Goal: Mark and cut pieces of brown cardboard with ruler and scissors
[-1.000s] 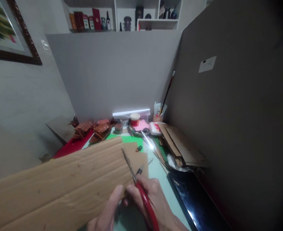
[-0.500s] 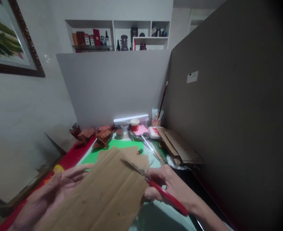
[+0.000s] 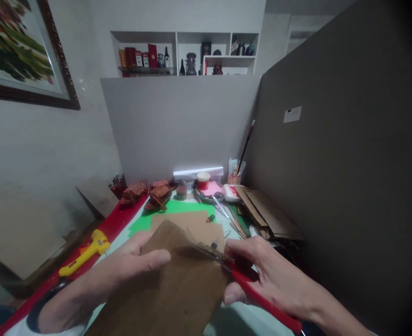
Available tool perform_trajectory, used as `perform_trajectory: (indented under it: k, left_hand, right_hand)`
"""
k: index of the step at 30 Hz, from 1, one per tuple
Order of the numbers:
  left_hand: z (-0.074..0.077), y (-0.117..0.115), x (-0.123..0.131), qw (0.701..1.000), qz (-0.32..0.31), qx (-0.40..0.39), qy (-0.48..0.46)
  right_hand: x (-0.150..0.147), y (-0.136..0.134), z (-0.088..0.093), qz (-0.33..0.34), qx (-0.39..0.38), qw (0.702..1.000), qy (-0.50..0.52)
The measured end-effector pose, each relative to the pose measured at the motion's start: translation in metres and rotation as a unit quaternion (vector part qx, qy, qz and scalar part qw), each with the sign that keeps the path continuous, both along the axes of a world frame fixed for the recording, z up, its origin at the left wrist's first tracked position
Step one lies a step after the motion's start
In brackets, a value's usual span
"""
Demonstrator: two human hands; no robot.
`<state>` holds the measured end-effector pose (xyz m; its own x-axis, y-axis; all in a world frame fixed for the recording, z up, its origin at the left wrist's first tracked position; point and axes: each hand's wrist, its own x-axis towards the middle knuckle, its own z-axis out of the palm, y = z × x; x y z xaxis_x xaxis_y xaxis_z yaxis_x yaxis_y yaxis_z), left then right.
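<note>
My left hand [image 3: 136, 261] grips the left edge of a brown cardboard piece [image 3: 167, 294], thumb on top and fingers underneath. In my right hand [image 3: 254, 270] are red-handled scissors [image 3: 261, 296], with the blades reaching over the upper right edge of the cardboard. The blades look parted, one above the cardboard's edge; whether they bite into it is hard to see. Beyond the cardboard, a flat tan sheet [image 3: 192, 218] lies on green paper [image 3: 181, 206], with a small black-and-orange item [image 3: 210, 218] on its right side.
A yellow glue gun [image 3: 87, 252] lies on the red strip at left. Brown model boats [image 3: 158, 196] stand at the back left. A red-and-white cup [image 3: 203, 181] sits on a tray at the back. Stacked cardboard [image 3: 272, 212] lies right, beside a tall grey panel [image 3: 342, 177].
My left thumb has come over the cardboard and my left hand now grips it. The scissors are spread wider. The view has turned left, bringing the glue gun fully into sight.
</note>
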<state>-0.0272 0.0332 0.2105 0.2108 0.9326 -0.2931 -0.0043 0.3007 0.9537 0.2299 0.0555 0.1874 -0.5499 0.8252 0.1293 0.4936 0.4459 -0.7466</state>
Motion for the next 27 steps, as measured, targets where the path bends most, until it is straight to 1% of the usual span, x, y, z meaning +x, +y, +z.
perform_trajectory:
  k: [3, 6, 9, 12, 14, 17, 19, 21, 22, 24, 27]
  left_hand:
    - [0.006, -0.001, 0.002, 1.0, -0.023, -0.003, -0.002]
    - [0.008, -0.001, 0.001, 0.997, -0.038, 0.057, 0.047]
    - [0.004, -0.001, 0.0, 0.991, -0.021, 0.096, 0.09]
    - [-0.004, -0.004, 0.002, 0.99, -0.015, 0.103, 0.098]
    - [-0.008, -0.007, 0.004, 0.989, 0.003, 0.096, 0.114]
    - [-0.01, -0.011, 0.007, 0.99, 0.026, 0.069, 0.123]
    - [-0.011, -0.012, 0.008, 0.994, 0.019, 0.047, 0.1]
    - [-0.01, -0.012, 0.009, 0.998, 0.015, 0.026, 0.063]
    - [-0.01, -0.013, 0.009, 0.999, 0.015, 0.014, 0.048]
    - [-0.009, -0.013, 0.009, 0.999, 0.017, -0.005, 0.039]
    - [-0.009, -0.013, 0.006, 0.999, 0.003, -0.002, 0.052]
  right_hand:
    - [-0.002, -0.007, 0.004, 0.017, -0.027, 0.999, 0.008]
    - [-0.002, -0.014, 0.009, 0.02, -0.003, 1.0, -0.005]
    - [-0.003, -0.017, 0.014, 0.037, 0.009, 0.999, -0.018]
    - [-0.005, -0.019, 0.021, 0.05, 0.016, 0.996, -0.077]
    - [-0.007, -0.02, 0.026, 0.047, 0.037, 0.991, -0.117]
    - [-0.007, -0.023, 0.028, 0.042, 0.078, 0.989, -0.118]
    - [-0.006, -0.024, 0.025, 0.035, 0.113, 0.985, -0.129]
    - [-0.006, -0.024, 0.021, 0.038, 0.12, 0.982, -0.138]
    - [-0.006, -0.024, 0.019, 0.049, 0.11, 0.984, -0.129]
    - [-0.007, -0.024, 0.016, 0.08, 0.075, 0.991, -0.079]
    - [-0.011, -0.024, 0.015, 0.118, 0.025, 0.993, 0.011]
